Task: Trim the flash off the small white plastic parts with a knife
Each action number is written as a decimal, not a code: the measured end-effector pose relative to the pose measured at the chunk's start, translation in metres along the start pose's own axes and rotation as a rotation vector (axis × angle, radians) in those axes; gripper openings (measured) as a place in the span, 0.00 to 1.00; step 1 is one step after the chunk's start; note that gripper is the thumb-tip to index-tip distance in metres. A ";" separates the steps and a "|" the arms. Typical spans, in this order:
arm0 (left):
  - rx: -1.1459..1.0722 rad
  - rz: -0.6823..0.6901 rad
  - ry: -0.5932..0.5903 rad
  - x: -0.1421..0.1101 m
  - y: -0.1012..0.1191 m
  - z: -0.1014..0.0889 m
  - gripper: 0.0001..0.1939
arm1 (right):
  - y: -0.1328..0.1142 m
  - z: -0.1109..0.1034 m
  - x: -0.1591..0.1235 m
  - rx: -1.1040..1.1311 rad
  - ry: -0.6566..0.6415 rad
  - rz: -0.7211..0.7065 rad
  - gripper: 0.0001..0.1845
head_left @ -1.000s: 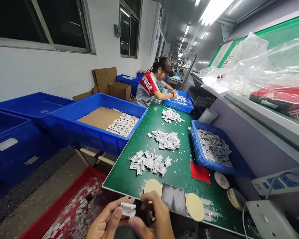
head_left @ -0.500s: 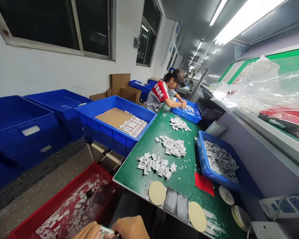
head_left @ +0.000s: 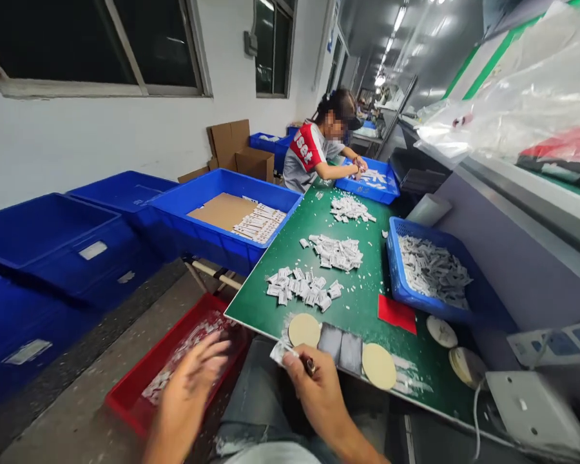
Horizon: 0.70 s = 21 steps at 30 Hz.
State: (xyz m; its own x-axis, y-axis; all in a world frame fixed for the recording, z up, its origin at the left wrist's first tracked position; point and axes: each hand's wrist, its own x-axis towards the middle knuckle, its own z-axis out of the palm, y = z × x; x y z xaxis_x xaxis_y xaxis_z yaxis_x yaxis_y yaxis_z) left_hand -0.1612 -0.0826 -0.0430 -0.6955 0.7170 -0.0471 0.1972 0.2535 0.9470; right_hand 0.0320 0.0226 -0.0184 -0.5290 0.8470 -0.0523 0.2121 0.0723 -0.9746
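My left hand [head_left: 188, 386] hangs open and blurred above a red plastic tray [head_left: 169, 348], whose bottom holds many small white plastic parts. My right hand [head_left: 316, 393] grips a small white plastic part [head_left: 280, 352] with a short dark tool [head_left: 310, 366] at the fingertips, close to the near edge of a green workbench mat [head_left: 362, 303]. Loose heaps of white parts [head_left: 302, 287] lie on the mat. Two round beige pads [head_left: 304, 330] and grey strips [head_left: 341, 352] sit right beyond my right hand.
A blue basket [head_left: 396, 283] of white parts stands on the mat's right side. Large blue crates [head_left: 207, 206] line the left, and a seated co-worker [head_left: 314, 148] sorts parts at the far end. A power strip [head_left: 551, 341] sits at right.
My hands have separated: earlier both held the white part together, and now only my right hand holds it, while my left hand is open over the red tray. The view has shifted too.
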 end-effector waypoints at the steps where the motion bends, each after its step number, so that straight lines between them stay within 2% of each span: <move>1: -0.156 0.006 -0.130 -0.005 0.017 0.021 0.24 | -0.001 -0.002 -0.002 0.007 0.022 -0.007 0.23; 2: -0.253 0.001 -0.242 -0.010 0.032 0.040 0.23 | -0.002 -0.004 -0.005 0.015 0.041 -0.012 0.22; 4: -0.337 -0.027 -0.335 -0.016 0.055 0.070 0.17 | -0.006 -0.010 -0.011 0.005 0.070 -0.032 0.20; 6: -0.399 -0.044 -0.409 -0.018 0.067 0.088 0.12 | -0.011 -0.021 -0.018 -0.055 0.083 -0.072 0.19; 8: -0.480 -0.057 -0.510 -0.017 0.073 0.099 0.11 | -0.016 -0.034 -0.025 -0.158 0.094 -0.132 0.19; 11: -0.588 -0.144 -0.642 -0.014 0.082 0.108 0.11 | -0.025 -0.055 -0.034 -0.321 0.109 -0.188 0.18; 13: -0.670 -0.263 -0.680 -0.011 0.090 0.113 0.10 | -0.033 -0.069 -0.039 -0.388 0.063 -0.193 0.11; 14: -0.713 -0.318 -0.674 -0.009 0.094 0.114 0.09 | -0.037 -0.075 -0.041 -0.407 0.031 -0.194 0.09; 17: -0.798 -0.371 -0.594 -0.001 0.106 0.114 0.09 | -0.047 -0.093 -0.042 -0.454 -0.025 -0.225 0.23; 21: -0.793 -0.365 -0.586 0.004 0.113 0.109 0.08 | -0.049 -0.103 -0.029 -0.574 -0.048 -0.410 0.15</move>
State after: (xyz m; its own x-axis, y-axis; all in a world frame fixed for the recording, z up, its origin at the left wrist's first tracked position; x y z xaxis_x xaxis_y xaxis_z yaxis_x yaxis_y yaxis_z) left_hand -0.0669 0.0195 0.0290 -0.1364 0.9383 -0.3178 -0.6134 0.1719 0.7708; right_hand 0.1221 0.0488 0.0531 -0.6920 0.6685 0.2723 0.3808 0.6586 -0.6491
